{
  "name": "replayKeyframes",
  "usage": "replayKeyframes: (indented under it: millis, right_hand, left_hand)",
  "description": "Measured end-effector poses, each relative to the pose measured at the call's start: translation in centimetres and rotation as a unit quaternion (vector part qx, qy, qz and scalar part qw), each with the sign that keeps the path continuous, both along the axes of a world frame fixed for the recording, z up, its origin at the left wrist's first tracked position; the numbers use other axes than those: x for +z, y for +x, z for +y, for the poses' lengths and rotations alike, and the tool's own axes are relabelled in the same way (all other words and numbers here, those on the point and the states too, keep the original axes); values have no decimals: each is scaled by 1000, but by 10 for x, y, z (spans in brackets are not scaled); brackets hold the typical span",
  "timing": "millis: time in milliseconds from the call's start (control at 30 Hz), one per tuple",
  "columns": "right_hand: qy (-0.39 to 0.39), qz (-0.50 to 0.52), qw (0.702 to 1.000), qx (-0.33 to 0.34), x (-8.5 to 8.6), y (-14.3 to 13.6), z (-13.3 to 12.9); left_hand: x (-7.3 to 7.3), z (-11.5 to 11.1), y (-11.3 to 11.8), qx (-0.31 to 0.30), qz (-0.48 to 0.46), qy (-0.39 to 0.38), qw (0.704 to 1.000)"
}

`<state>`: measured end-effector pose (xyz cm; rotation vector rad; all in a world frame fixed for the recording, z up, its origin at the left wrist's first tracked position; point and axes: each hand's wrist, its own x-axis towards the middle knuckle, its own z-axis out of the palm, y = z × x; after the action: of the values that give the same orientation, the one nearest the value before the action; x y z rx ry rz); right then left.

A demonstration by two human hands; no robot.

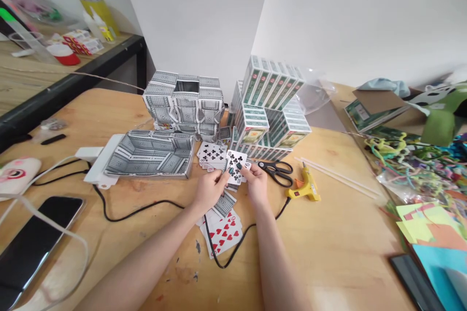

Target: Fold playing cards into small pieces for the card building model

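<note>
Between my two hands is a ten of clubs playing card (237,159), face up, with the corner of a nine showing at its right. My left hand (211,187) pinches its lower left side; my right hand (256,182) pinches the right side. Behind them lies a pile of cards with an eight of clubs (213,154) on top. Nearer me are a face-down card (224,204) and a nine of hearts (225,235), crossed by a black cord. An open tray built from cards (153,155) sits to the left, before a larger card-built structure (184,102).
Boxed card decks (273,82) are stacked behind my hands. Black-handled scissors (277,172) and a yellow glue gun (308,184) lie right, near white glue sticks (343,177). A power strip (104,165) and a phone (36,248) are left. Coloured paper (434,223) lies far right.
</note>
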<state>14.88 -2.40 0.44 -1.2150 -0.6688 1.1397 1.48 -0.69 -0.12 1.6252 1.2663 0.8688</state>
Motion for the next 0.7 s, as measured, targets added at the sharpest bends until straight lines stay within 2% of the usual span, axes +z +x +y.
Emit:
replayKeyframes:
  millis: [367,467,600,700]
  right_hand:
    - [-7,6,1000,-2,-1,1,1]
    - [-13,34,999,14,0,2,0]
    - [-20,83,994,62,4,4,0]
    - [-25,85,993,73,6,4,0]
  left_hand:
    - [9,1,-3,-55,-27,1,998]
    - [11,2,-4,-87,-71,-34,993]
    - [14,1,-5,-132,-171,-105,971]
    - [15,3,-6,-143,-182,-110,967]
